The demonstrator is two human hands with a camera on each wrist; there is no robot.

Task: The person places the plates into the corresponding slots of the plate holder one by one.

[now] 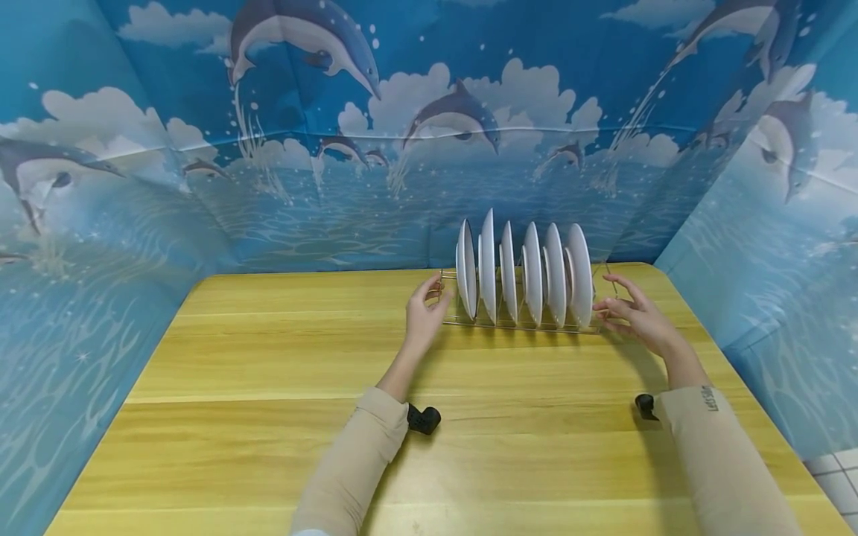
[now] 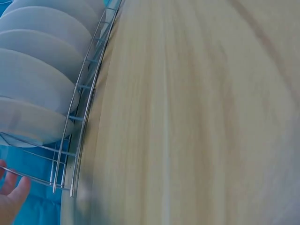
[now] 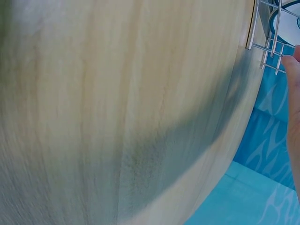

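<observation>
A metal wire dish rack [image 1: 523, 327] stands near the table's back edge. Several white plates [image 1: 580, 275] stand on edge in it, side by side. My left hand [image 1: 424, 313] grips the rack's left end; in the left wrist view, fingertips of the left hand [image 2: 13, 194] are on its end wire. At the other end, my right hand [image 1: 637, 318] holds the wire end frame with thumb and fingers. The right wrist view catches only part of the right hand [image 3: 294, 103] against the rack's wires [image 3: 253, 26]; its other fingers are cut off there.
Below and around the rack lies a wood-grain table [image 1: 268, 417]. A blue dolphin-print cloth [image 1: 322, 186] hangs behind the table and along both sides. Black wrist devices [image 1: 424, 420] show at both sleeve cuffs.
</observation>
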